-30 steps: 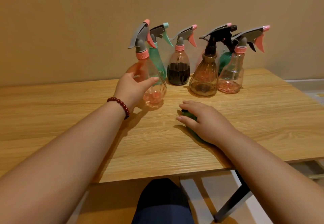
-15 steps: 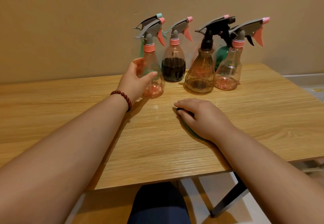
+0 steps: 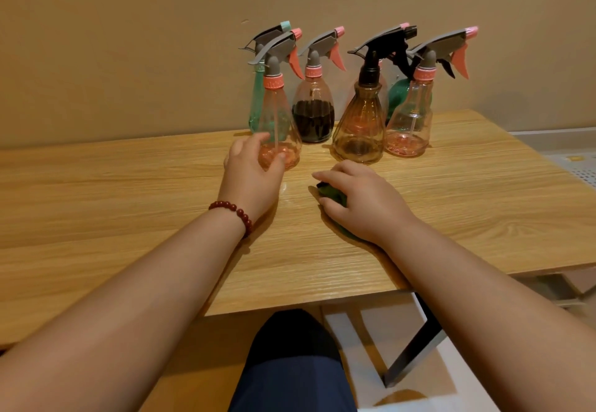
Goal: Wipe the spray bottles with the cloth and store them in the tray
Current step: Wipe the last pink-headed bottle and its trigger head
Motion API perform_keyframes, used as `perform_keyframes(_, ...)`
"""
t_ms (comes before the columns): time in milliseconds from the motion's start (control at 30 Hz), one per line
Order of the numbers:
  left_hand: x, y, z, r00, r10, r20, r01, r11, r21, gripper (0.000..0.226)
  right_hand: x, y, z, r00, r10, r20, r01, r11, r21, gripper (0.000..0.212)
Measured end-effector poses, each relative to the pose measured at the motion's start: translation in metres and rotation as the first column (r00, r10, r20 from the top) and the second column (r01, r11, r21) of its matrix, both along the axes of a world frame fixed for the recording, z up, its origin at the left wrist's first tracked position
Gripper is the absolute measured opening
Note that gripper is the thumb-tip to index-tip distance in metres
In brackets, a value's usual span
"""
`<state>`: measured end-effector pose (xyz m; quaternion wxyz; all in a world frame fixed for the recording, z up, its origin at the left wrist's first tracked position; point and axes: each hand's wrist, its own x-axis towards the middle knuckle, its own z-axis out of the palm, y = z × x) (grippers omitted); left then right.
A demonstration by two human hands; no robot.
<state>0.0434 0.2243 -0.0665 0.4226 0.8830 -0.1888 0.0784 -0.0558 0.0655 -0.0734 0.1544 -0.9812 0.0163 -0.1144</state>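
Observation:
Several spray bottles stand in a cluster at the back of the wooden table [image 3: 129, 205]. The nearest is a clear pink spray bottle [image 3: 276, 111] with a grey trigger, standing upright. My left hand [image 3: 250, 179] curls its fingers and thumb round the bottle's base. My right hand [image 3: 364, 199] grips a bunched green cloth [image 3: 332, 195] and presses it on the table, just in front of an amber ribbed bottle [image 3: 359, 134] with a black trigger. No tray is in view.
Behind stand a teal bottle [image 3: 255, 111], a bottle with dark liquid [image 3: 312, 118], another clear pink bottle [image 3: 408, 128] and a green round bottle [image 3: 396, 95], all close to the wall. My knee [image 3: 290, 363] and a black table leg [image 3: 412, 357] show below the front edge.
The pink bottle went from tilted and forward to upright beside the cluster. My left hand slid down from its body to its base. My right hand stayed on the cloth.

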Motion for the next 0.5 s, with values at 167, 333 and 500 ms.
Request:
perform_keyframes(167,-0.020,0.005,-0.014,0.996,-0.093,-0.007,0.092,0.971,0.220,0.033,-0.002,0.000,-0.001,1.000,0.021,-0.006,-0.021,0.997,-0.069,0.034)
perform_keyframes(333,-0.023,-0.003,-0.013,0.995,-0.096,0.027,0.083,0.948,0.308,0.033,-0.005,0.003,-0.004,0.983,0.045,-0.180,-0.060,0.995,-0.076,0.060)
perform_keyframes(500,-0.024,-0.011,-0.015,0.996,-0.091,0.015,0.079,0.930,0.358,0.032,0.000,0.003,-0.008,0.993,0.056,-0.103,-0.054,0.998,0.017,0.041)
